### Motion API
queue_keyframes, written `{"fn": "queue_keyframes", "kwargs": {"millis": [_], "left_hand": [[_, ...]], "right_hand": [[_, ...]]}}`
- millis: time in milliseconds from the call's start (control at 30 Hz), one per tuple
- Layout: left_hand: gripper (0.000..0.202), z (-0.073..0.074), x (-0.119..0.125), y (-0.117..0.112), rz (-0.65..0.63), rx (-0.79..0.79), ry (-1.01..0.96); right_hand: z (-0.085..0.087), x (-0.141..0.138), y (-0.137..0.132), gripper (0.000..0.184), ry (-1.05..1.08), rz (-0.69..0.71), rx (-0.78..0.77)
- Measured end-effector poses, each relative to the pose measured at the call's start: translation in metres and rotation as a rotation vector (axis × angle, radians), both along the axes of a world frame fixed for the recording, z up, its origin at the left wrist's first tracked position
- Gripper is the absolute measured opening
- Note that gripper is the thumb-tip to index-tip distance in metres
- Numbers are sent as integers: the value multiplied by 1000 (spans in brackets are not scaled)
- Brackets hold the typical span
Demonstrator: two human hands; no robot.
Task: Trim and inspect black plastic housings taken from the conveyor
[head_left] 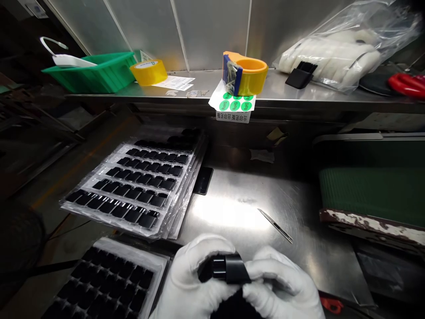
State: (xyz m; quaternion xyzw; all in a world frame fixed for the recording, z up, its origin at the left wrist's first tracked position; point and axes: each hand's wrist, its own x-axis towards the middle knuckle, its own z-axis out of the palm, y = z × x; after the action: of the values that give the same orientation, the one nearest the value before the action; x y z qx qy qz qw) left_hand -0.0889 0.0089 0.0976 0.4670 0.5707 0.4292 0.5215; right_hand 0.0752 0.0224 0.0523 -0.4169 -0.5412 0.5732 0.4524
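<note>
At the bottom centre, my left hand [195, 279], in a white glove, is closed around a small black plastic part [232, 268]. Two short raised bars show on the part's left side, and its right side is smooth with a slanted edge. My right hand [282, 283], also gloved in white, pinches that slanted end between thumb and fingers. The glove fingers hide the rest of the part. A pair of metal tweezers [275, 226] lies on the steel table [229, 212] just beyond my right hand.
Stacked trays [109, 173] of black parts stand at left, another filled tray [159, 261] nearer. A dark flat phone-like slab [203, 180] lies beside them. At right is a green conveyor belt [372, 190]. The shelf holds a green bin [109, 71], tape dispenser [249, 73] and bagged gloves [332, 57].
</note>
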Motion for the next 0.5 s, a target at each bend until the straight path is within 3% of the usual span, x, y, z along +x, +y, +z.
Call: {"fn": "queue_keyframes", "kwargs": {"millis": [267,400,500], "left_hand": [[16,-3,-4,1,-39,148,11],[19,-3,-4,1,-55,204,25],[19,-3,-2,-1,-53,134,-19]], "right_hand": [[-11,-1,0,10,98,73,27],[-7,0,-2,11,122,77,-102],[-4,4,-3,13,128,92,-238]]}}
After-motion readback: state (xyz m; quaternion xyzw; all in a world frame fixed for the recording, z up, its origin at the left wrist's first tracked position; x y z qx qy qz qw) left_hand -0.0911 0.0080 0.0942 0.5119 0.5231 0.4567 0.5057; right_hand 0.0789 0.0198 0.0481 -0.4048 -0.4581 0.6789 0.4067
